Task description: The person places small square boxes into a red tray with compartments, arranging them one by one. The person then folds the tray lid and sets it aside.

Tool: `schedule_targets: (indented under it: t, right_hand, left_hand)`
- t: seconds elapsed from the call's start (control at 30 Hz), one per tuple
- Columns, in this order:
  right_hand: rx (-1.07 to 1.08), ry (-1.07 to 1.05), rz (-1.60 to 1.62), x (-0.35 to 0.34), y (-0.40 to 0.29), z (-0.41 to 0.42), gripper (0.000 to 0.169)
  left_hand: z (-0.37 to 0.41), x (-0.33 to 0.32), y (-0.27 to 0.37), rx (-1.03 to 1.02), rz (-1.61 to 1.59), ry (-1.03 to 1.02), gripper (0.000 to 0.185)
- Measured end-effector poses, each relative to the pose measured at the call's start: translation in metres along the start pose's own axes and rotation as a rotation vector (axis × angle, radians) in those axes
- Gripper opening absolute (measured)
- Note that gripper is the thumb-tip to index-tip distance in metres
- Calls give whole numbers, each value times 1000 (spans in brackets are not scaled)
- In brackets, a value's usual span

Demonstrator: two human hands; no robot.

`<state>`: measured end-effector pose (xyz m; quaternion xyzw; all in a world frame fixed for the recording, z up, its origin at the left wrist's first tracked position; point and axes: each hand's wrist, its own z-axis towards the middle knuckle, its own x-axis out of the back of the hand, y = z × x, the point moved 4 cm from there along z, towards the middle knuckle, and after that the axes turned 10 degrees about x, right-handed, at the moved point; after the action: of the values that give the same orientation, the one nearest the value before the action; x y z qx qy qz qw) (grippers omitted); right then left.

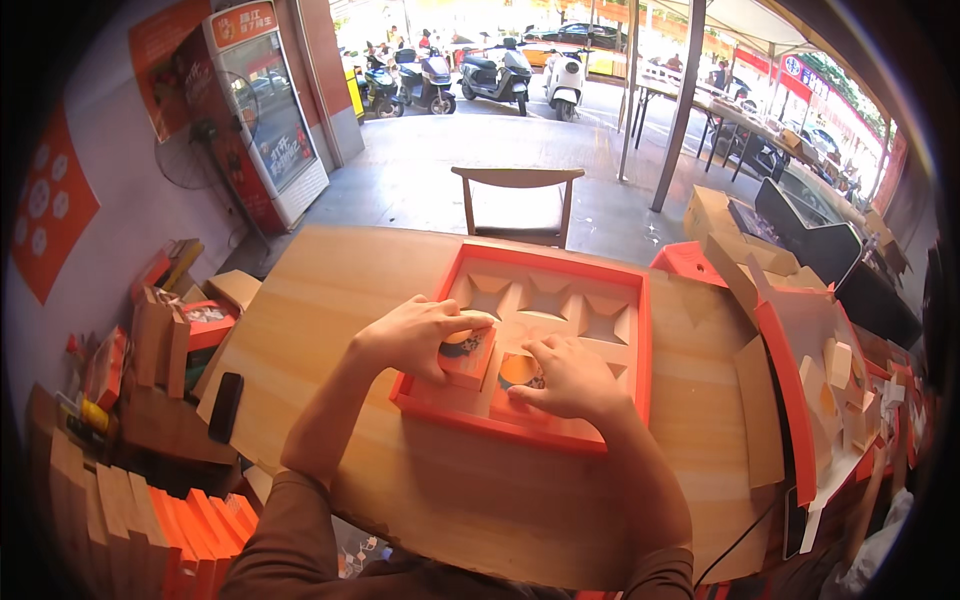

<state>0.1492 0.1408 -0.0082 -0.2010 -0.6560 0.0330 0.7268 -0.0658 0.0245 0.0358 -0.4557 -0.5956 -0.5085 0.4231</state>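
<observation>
Before me lies a large shallow red gift box (643,345) with a cardboard insert (516,309) divided into square compartments. My left hand (409,337) grips a small red printed carton (469,361), thumb at its near left side and fingers along its far edge. That carton sits at the insert's left side, slightly raised. My right hand (574,379) is on a second small printed carton (516,375) in the front middle, with thumb and fingertips around its top; the palm hides its right side. Along the far row the compartments show folded flaps and no cartons.
A black phone (226,407) lies at the wooden table's (337,277) left edge. Cardboard pieces (757,412) and an open red box (817,390) crowd the right. Stacked flat boxes (187,525) stand at lower left. Beyond the table is a chair (517,199).
</observation>
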Motion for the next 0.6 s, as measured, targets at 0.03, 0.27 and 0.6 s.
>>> schedule_targets:
  t: [0.03,0.27,0.6]
  right_hand:
    - [3,-1,-8,0,0,0,76]
    - [2,-45,-16,8,-7,0,74]
    - [-20,-129,37,12,-10,-1,78]
  left_hand:
    - [0,-1,1,1,26,1,104]
    - [1,-15,-2,-103,93,153,103]
    - [1,-23,-10,-128,-21,203,97]
